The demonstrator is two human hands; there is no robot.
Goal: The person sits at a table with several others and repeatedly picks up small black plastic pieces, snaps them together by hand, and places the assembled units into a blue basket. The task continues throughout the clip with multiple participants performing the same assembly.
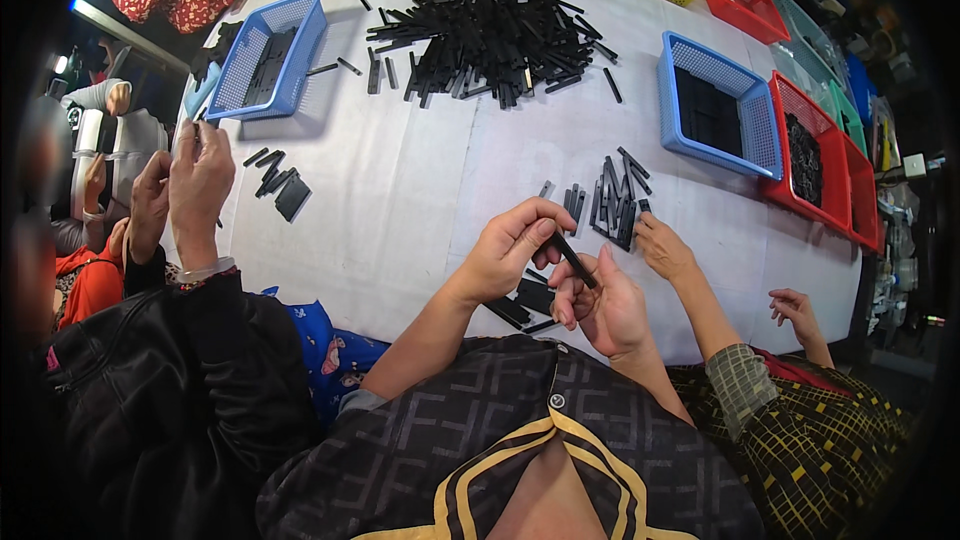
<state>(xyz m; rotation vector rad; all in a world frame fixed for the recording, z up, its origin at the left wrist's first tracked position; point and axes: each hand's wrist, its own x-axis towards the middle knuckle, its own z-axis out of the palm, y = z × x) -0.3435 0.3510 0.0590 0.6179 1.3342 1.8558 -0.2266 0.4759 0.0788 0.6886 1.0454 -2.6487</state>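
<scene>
In front of my chest I hold a thin black strip (573, 258) slanting between my two hands. My left hand (508, 252) pinches its upper end between thumb and fingers. The fingers and thumb of my right hand (612, 312) close around its lower end. Below them on the white table lie several flat black pieces (520, 305), partly hidden by my hands. Just beyond my hands is a loose group of black strips (613, 198), with a co-worker's hand (665, 245) at its near right side.
A large heap of black strips (490, 35) covers the far middle of the table (400, 200). Blue baskets (300, 70) (720, 145) hold black pieces; red baskets (805, 202) stand at the right. At left, another co-worker's hands (200, 185) are raised near small black pieces (290, 195).
</scene>
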